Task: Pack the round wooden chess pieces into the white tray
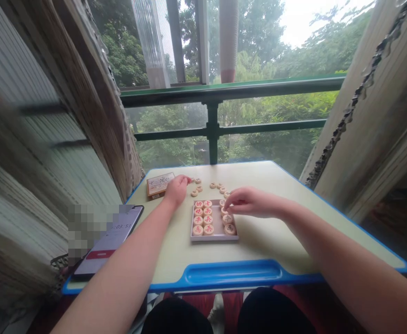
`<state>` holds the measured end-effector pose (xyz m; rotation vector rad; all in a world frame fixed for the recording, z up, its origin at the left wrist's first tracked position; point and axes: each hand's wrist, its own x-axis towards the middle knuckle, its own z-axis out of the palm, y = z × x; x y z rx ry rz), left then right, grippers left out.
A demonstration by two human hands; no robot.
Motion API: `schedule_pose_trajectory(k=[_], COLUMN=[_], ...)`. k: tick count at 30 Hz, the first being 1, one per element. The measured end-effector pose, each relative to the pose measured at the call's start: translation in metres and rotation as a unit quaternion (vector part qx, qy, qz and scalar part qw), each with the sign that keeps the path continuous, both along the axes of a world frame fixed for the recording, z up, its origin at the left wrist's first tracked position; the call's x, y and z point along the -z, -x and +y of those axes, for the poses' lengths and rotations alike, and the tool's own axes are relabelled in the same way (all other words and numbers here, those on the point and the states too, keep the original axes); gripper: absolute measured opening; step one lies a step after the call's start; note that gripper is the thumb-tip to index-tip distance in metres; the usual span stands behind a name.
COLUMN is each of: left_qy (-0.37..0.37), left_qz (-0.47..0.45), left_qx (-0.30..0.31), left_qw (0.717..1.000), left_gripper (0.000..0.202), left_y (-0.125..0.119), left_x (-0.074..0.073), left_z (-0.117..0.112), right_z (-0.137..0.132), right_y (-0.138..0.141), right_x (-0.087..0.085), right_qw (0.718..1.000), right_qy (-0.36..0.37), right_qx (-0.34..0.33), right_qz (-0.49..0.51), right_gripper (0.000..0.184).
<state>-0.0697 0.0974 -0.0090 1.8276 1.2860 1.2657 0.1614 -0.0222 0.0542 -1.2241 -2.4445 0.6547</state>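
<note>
A shallow grey tray lies mid-table holding several round wooden chess pieces with red characters. My right hand hovers over the tray's right column, fingers pinched together at a piece there. My left hand reaches to the far left of the table, fingers curled at a loose piece beside the box lid. More loose pieces lie scattered beyond the tray.
The small cream table has a blue rim with a groove at its near edge. A phone showing a timer rests at the left edge. Curtains hang on both sides, and a green window railing stands behind.
</note>
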Motion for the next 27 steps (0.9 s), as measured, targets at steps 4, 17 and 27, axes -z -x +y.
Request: schedule_pose_trajectory(k=[4, 17, 27], left_qy=[0.006, 0.030, -0.014], left_qz=[-0.021, 0.037, 0.247], left_qx=[0.049, 0.033, 0.014], left_qw=[0.999, 0.998, 0.969], left_gripper=[0.041, 0.042, 0.037], left_y=[0.001, -0.011, -0.019], left_x=[0.002, 0.012, 0.019], left_z=[0.000, 0.001, 0.020], right_z=[0.015, 0.055, 0.056], right_y=[-0.003, -0.011, -0.012], right_x=[0.012, 0.056, 0.055], right_qw=[0.987, 0.971, 0.980], right_qy=[-0.108, -0.109, -0.087], right_qx=[0.119, 0.205, 0.174], right_qz=[0.030, 0.048, 0.034], right_gripper=[0.021, 0.037, 0.039])
